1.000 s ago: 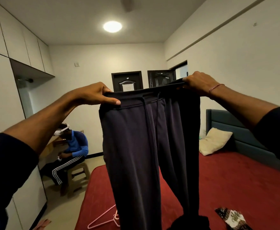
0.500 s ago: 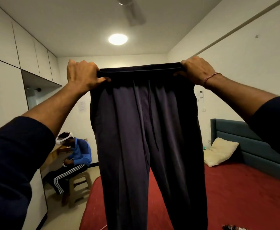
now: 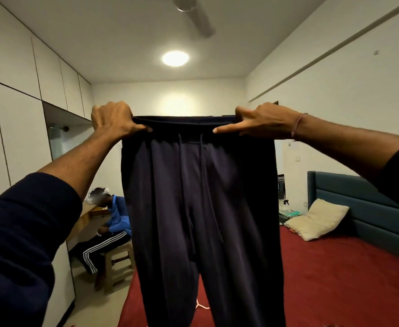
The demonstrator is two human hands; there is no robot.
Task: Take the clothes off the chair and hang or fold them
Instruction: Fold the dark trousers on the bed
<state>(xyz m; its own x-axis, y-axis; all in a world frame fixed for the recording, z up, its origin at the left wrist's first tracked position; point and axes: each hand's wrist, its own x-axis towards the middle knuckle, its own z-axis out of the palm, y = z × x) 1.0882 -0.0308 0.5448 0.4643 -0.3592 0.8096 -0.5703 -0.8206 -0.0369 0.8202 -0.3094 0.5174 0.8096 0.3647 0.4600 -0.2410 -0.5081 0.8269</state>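
Dark navy drawstring trousers [image 3: 200,208] hang full length in front of me, held up by the waistband over the red bed. My left hand [image 3: 114,120] grips the left end of the waistband with curled fingers. My right hand [image 3: 262,121] pinches the right end, its thumb stretched along the band. Both legs hang straight down and run out of the bottom of the frame. The drawstring dangles down the middle. The chair with the clothes is not in view.
A bed with a red cover [image 3: 335,279], a cream pillow [image 3: 316,219] and a teal headboard [image 3: 368,208] lies ahead on the right. A person in blue [image 3: 113,223] sits on a stool at the left by white wardrobes [image 3: 16,138]. A pale hanger [image 3: 200,306] lies on the bed.
The trousers have been spread square by the waistband; both hands have shifted along it, the drawstring side now faces me, and the view has tilted up slightly.
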